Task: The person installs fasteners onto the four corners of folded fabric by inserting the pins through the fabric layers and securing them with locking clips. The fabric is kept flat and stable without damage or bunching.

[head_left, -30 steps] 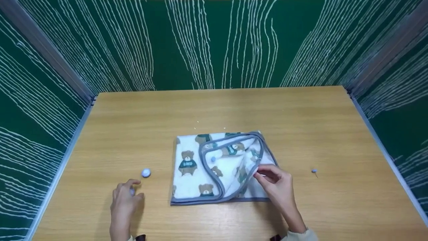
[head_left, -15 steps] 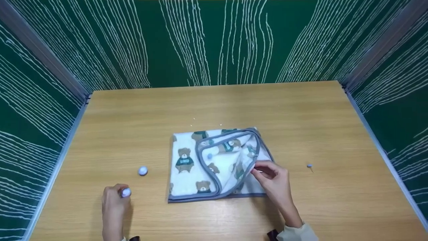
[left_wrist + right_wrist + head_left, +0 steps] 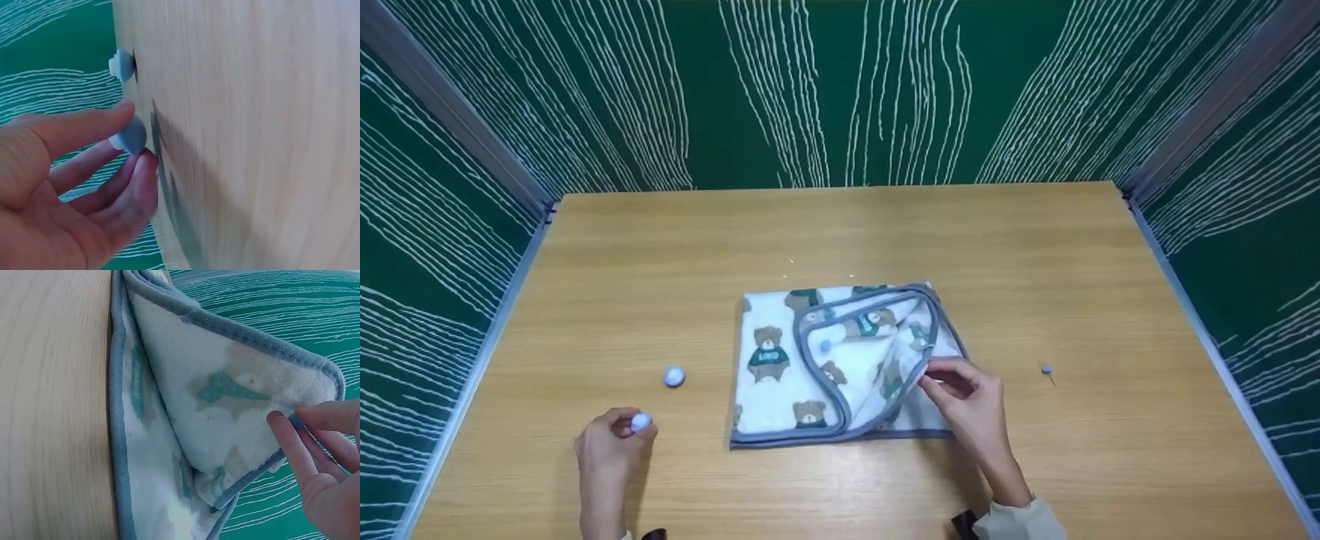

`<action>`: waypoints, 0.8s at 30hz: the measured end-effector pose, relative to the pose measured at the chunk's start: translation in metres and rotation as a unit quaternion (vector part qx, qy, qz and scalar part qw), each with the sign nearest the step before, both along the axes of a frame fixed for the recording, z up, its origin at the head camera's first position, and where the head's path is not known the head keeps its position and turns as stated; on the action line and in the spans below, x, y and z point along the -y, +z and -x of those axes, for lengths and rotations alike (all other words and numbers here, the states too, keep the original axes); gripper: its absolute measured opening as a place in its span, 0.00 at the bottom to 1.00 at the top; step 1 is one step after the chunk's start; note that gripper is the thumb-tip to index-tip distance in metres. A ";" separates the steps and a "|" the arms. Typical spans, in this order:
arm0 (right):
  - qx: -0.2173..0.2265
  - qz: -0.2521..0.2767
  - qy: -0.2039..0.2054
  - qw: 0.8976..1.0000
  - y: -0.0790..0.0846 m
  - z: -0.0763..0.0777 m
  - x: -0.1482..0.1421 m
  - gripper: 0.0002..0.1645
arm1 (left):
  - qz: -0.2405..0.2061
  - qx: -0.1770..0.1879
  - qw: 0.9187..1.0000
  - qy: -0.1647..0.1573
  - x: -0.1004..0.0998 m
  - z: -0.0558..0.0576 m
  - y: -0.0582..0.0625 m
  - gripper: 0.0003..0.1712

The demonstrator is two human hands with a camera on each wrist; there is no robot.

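Note:
My left hand pinches a small pale-blue, mushroom-shaped cap between thumb and fingers, close over the table. A matching cap sits just beyond it on the wood. In the middle lies a folded white baby blanket with bears in green shirts and a grey-blue border. My right hand grips the bordered edge of its turned-back upper layer on the right side. A bit of blue shows between those fingertips in the right wrist view; I cannot tell what it is. A pale-blue round spot shows on the turned-back part.
A blue-headed pin lies on the table right of the blanket. Several tiny white specks dot the wood behind it. Green panels with white wavy lines enclose the wooden table at the back and both sides.
My left hand has closed its fingers on the cap and turned, shifting a little left. The right hand stays on the blanket's edge. The whole head view has shifted slightly.

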State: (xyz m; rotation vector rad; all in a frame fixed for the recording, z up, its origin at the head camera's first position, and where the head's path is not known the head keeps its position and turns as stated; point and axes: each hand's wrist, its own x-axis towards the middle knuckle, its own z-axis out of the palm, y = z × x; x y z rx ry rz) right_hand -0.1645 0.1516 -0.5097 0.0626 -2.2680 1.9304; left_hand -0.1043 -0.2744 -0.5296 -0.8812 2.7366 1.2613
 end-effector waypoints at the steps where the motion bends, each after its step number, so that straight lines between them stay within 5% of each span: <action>1: -0.001 0.001 -0.001 1.000 0.000 0.000 0.000 0.10 | -0.002 -0.005 1.000 0.003 0.000 0.000 0.001 0.23; 10: -0.011 0.017 0.000 1.000 -0.002 -0.001 0.000 0.08 | -0.015 -0.083 0.996 0.010 -0.014 -0.003 0.005 0.20; 15: -0.006 0.011 -0.001 1.000 -0.002 -0.001 0.001 0.09 | -0.066 -0.106 0.992 0.020 -0.027 0.000 0.014 0.20; 20: 0.001 0.008 -0.003 1.000 -0.002 0.000 0.001 0.09 | -0.117 -0.138 0.983 0.005 -0.045 0.009 0.023 0.20; 24: 0.013 0.006 -0.006 1.000 0.003 -0.001 0.001 0.10 | -0.103 -0.141 0.985 -0.012 -0.057 0.015 0.029 0.21</action>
